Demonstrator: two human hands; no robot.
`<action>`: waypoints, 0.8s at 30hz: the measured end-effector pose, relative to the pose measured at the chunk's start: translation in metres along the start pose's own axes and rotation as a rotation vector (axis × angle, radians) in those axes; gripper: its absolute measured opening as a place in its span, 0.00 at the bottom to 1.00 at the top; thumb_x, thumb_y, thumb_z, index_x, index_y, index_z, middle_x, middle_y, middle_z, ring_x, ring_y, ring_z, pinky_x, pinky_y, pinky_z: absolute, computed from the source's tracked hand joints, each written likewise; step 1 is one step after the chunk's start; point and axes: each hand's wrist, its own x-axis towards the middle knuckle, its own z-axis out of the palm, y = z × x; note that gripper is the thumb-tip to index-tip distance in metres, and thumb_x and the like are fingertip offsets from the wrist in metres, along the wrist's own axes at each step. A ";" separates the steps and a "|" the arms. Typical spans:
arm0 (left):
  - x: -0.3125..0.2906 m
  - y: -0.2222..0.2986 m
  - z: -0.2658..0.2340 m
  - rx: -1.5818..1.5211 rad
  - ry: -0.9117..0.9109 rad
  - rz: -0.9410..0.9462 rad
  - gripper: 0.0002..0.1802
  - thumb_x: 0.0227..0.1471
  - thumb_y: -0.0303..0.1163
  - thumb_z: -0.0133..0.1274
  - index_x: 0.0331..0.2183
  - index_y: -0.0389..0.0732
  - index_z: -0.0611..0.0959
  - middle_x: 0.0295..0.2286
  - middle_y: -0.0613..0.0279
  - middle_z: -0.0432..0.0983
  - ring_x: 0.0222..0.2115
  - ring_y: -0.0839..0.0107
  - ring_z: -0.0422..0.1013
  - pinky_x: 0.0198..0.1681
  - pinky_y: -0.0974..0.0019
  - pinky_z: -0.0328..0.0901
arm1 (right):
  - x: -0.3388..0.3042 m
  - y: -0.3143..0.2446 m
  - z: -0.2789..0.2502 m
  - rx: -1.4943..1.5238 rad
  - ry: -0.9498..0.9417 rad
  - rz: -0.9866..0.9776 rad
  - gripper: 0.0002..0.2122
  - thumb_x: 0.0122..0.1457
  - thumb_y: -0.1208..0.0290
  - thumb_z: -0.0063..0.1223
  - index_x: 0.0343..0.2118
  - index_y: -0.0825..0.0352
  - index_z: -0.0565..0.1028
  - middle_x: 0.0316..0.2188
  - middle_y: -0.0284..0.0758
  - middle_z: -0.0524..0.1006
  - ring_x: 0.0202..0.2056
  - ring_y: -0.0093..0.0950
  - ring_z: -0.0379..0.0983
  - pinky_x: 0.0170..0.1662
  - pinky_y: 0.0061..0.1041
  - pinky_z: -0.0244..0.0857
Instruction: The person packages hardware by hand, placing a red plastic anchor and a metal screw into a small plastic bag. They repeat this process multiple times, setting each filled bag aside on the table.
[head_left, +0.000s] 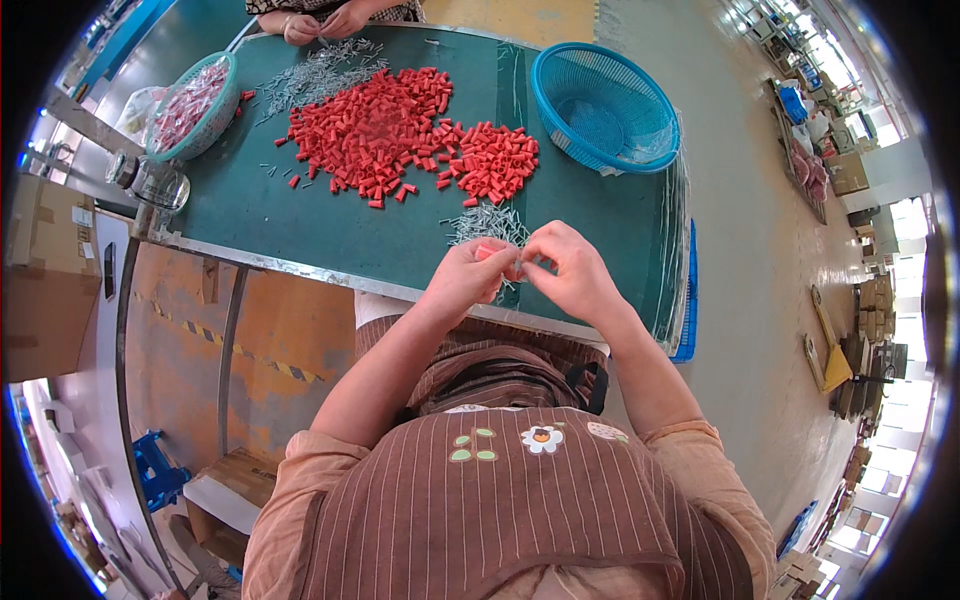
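Observation:
My left hand (472, 274) is closed round a small red plastic sleeve (487, 252), close to the table's near edge. Right beside it, my right hand (572, 272) pinches with thumb and forefinger; what lies between those fingertips is too small to make out. The two hands almost meet. Just beyond them lies a little heap of thin grey metal pins (487, 224). Farther off, a smaller heap of red sleeves (493, 160) adjoins a large pile of red sleeves (370, 130).
The green-topped table (270, 225) has a metal edge. A blue basket (607, 110) stands at its far right, a pale green basket (222, 118) of wrapped red pieces at the left, near a glass jar (160, 184). Across the table, another person's hands (322, 24) work by more grey pins (325, 75).

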 end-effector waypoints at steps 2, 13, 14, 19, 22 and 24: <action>-0.004 0.001 0.002 0.171 0.018 0.078 0.08 0.48 0.33 0.59 0.31 0.41 0.80 0.18 0.75 0.68 0.16 0.88 0.58 0.17 0.79 0.52 | -0.001 0.003 0.000 0.147 0.001 0.136 0.05 0.49 0.74 0.55 0.29 0.67 0.77 0.32 0.36 0.72 0.33 0.31 0.71 0.37 0.27 0.66; -0.003 -0.010 0.007 0.850 0.247 0.607 0.11 0.46 0.33 0.60 0.27 0.35 0.80 0.20 0.62 0.73 0.22 0.76 0.68 0.28 0.70 0.65 | 0.000 0.002 -0.001 0.388 -0.077 0.209 0.05 0.50 0.75 0.57 0.29 0.70 0.75 0.33 0.33 0.73 0.33 0.21 0.70 0.37 0.20 0.65; -0.004 -0.008 0.008 0.855 0.265 0.601 0.11 0.46 0.33 0.60 0.27 0.35 0.80 0.20 0.59 0.73 0.23 0.76 0.68 0.29 0.69 0.65 | 0.000 0.002 -0.002 0.390 -0.078 0.210 0.05 0.50 0.75 0.57 0.29 0.70 0.75 0.33 0.33 0.73 0.33 0.21 0.70 0.37 0.20 0.65; -0.008 -0.005 0.007 0.724 0.217 0.438 0.10 0.48 0.34 0.60 0.25 0.36 0.80 0.20 0.67 0.74 0.21 0.79 0.66 0.27 0.73 0.64 | -0.009 0.011 -0.004 0.814 -0.006 0.294 0.03 0.52 0.80 0.54 0.30 0.70 0.73 0.38 0.30 0.72 0.36 0.15 0.68 0.39 0.16 0.65; -0.011 0.000 0.007 0.568 0.184 0.294 0.09 0.47 0.33 0.59 0.27 0.37 0.81 0.20 0.69 0.74 0.21 0.83 0.65 0.26 0.75 0.63 | -0.009 0.003 -0.008 0.715 0.067 0.288 0.07 0.52 0.78 0.55 0.34 0.70 0.74 0.36 0.31 0.74 0.36 0.16 0.70 0.40 0.17 0.66; -0.015 0.005 0.011 0.504 0.166 0.213 0.08 0.47 0.32 0.59 0.28 0.37 0.83 0.20 0.68 0.75 0.22 0.84 0.66 0.27 0.75 0.63 | -0.012 0.010 -0.005 0.744 0.065 0.314 0.08 0.52 0.78 0.56 0.36 0.70 0.74 0.35 0.31 0.75 0.36 0.16 0.70 0.40 0.17 0.66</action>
